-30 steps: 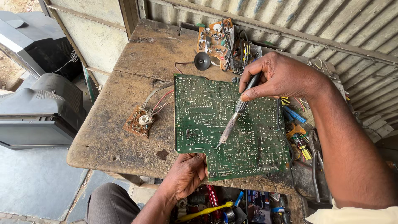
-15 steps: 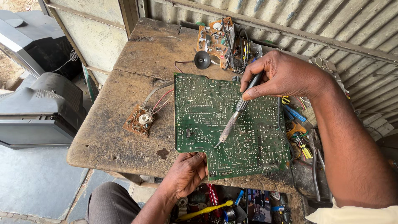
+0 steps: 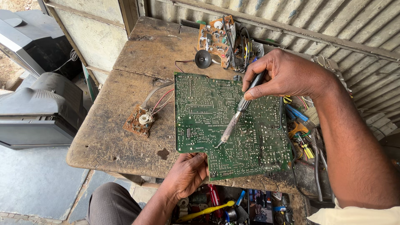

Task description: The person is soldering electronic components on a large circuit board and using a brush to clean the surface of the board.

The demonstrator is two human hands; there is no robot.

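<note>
Right hand (image 3: 287, 77) closed around soldering iron (image 3: 237, 114) in a pen grip, iron slanting down toward 7 o'clock, tip touching the solder side of the green circuit board (image 3: 200, 108) near its lower-middle area. Board lies flat on the worn wooden tabletop (image 3: 125, 133), trace side up, its near edge reaching the tabletop's front edge. Left hand (image 3: 189, 173) at 6 o'clock of the board, fingers curled on the board's near edge, pinning it; the notch in the board's outline sits right at that hand. Small brown circuit board (image 3: 139, 121) with red and white wires at 9 o'clock of the green board, apart from it. Brown populated board (image 3: 218, 37) with a black round part (image 3: 203, 59) at 12 o'clock. Screwdrivers and loose tools (image 3: 302, 129) at 3 o'clock, touching the board's right edge. Old grey television sets (image 3: 39, 110) on the floor far at 9 o'clock. Yellow-handled tool (image 3: 208, 210) under the tabletop at 6 o'clock.
</note>
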